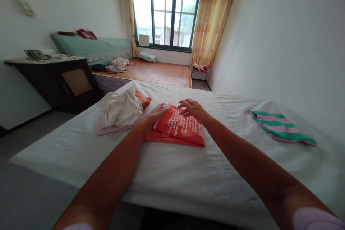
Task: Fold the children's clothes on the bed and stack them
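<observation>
A red T-shirt [176, 129] with white printed lettering lies folded on the white-sheeted bed before me. My left hand [157, 113] rests at the shirt's upper left edge, its fingers stretched out. Over the upper right part of the shirt is my right hand [192, 109], fingers apart and holding nothing. Whether its fingertips touch the cloth I cannot tell. Left of the shirt, a crumpled cream-white garment [121, 107] lies on a pink cloth [105, 129], with an orange cloth [143, 99] behind it. A green-and-pink striped garment [281, 125] lies folded on the right.
The white sheet [167, 172] covers the bed up to the right wall. Beyond it stands another bed with a brown mat [161, 72] and some clothes. A dark cabinet [61, 82] is at the left, a small stool [199, 70] by the curtain.
</observation>
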{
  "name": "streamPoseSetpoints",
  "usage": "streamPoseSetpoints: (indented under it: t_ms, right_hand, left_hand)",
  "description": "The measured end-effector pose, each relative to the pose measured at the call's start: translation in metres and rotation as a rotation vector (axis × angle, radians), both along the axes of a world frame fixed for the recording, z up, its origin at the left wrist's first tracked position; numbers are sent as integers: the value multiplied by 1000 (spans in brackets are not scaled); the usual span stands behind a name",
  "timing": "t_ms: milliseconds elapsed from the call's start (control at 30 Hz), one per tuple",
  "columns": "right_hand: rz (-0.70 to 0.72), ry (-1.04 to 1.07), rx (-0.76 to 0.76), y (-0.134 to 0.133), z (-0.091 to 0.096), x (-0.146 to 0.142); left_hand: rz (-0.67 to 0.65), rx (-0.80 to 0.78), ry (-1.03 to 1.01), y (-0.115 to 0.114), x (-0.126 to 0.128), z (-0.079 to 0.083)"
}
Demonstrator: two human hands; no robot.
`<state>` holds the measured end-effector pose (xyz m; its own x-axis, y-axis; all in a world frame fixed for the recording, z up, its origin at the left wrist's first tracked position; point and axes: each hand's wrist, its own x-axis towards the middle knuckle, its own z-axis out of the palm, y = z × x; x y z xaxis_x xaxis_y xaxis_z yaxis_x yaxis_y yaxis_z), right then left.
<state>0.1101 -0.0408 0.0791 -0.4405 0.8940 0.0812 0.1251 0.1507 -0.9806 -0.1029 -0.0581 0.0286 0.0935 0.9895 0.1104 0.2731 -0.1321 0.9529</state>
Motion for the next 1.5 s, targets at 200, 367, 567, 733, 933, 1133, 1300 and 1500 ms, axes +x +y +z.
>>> streamPoseSetpoints:
  t_ms: [200, 367, 567, 733, 933, 1133, 1300, 1500]
  right_hand:
    - [-126, -296, 297, 0, -41, 24]
    - [-79, -704, 670, -6, -63, 31]
    - [58, -783, 869, -17, -64, 21]
    - [222, -818, 907, -28, -69, 8]
    - [179, -844, 852, -24, -79, 16]
    - [94, -873, 718, -12, -80, 36]
    - [-59, -963, 568, 5, -85, 56]
    - [-387, -1025, 434, 10, -81, 80]
  left_hand:
    - [-141, -5, 55, -8, -5, 8]
    - [62, 57, 575, -12, -23, 20]
    - [193, 515, 794, -15, 11, 21]
    - [-202, 516, 925, -7, 38, -9]
    - [-144, 392, 1067, 0, 25, -25]
    - [40, 346, 1038, 3, 14, -32]
    - [115, 251, 1012, 10, 9, -39]
    - [134, 194, 1003, 12, 5, -40]
